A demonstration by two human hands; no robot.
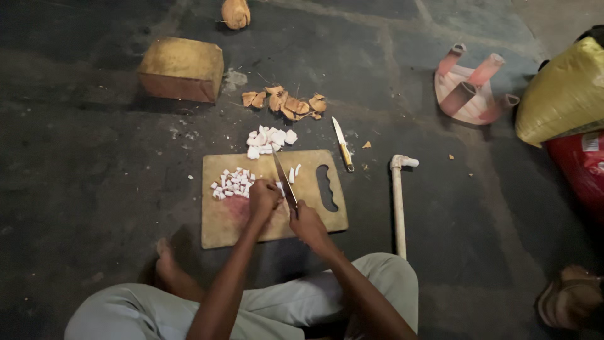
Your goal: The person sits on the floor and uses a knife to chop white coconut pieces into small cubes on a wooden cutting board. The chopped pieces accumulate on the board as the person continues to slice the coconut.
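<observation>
At the bottom of the frame the person sits on the floor (94, 157) with knees in pale trousers (302, 302) and a bare foot (167, 261) at lower left. Both forearms reach up toward the middle of the frame. The left hand (263, 197) is curled down onto the wooden cutting board (226, 226), fingers bunched over a white coconut piece that is mostly hidden beneath them. The right hand (307, 221) is closed round the handle of a large knife (284, 179), whose blade slants up and to the left, just beside the left hand.

On the board, left of the hands, lies a cluster of small diced white coconut cubes (231, 184); a couple of white slivers (294, 172) lie right of the blade. The board's handle slot sits at its right end.

Just beyond the board's upper edge, a pile of larger white coconut chunks (270, 140) rests on the floor. To its right lies a second, smaller knife (343, 145) with a yellowish handle, and right of that a white pipe (398, 208) runs down the frame.

Further up, brown coconut shell fragments (286, 102) are scattered in the centre, a brick-like block (182, 68) sits at upper left, and a whole coconut (235, 12) at the top edge. At right are an overturned pink stool (472, 88), a yellow sack (563, 94) and a red bag (582, 170).
</observation>
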